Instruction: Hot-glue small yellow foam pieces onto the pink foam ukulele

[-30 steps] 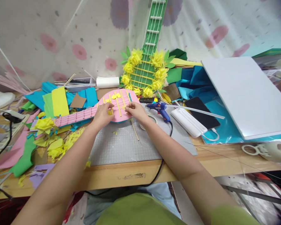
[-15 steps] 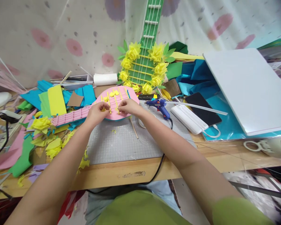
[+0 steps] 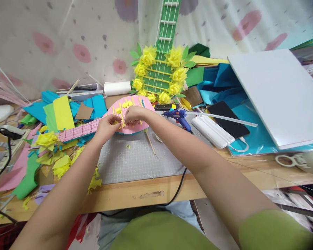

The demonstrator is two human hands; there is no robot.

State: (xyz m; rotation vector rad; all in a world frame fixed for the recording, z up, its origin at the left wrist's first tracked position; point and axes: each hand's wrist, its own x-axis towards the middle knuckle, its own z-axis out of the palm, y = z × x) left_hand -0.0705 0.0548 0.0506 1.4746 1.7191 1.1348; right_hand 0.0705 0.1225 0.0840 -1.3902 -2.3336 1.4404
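A pink toy guitar [image 3: 147, 103] with yellow strips, small yellow paper pieces [image 3: 127, 103] and a long fretted neck [image 3: 80, 128] lies slanted on the grey cutting mat [image 3: 120, 166]. My left hand [image 3: 109, 127] is at the lower left of its body, thumb and fingers pinched, with a bit of yellow showing at the tips. Close beside it, my right hand [image 3: 135, 115] reaches over the body with fingers curled together. Whatever it pinches is hidden behind the fingers.
Behind stands a green toy guitar [image 3: 159, 79] ringed with yellow paper flowers. A blue glue gun [image 3: 181, 118], white power bank [image 3: 212, 132] and black phone [image 3: 228, 119] lie right. Paper scraps [image 3: 61, 166] crowd the left. A cord [image 3: 181, 184] hangs over the table edge.
My right hand has shifted left across the guitar body, closer to my left hand, and its fingers have turned further under. The left hand stays nearly where it was.
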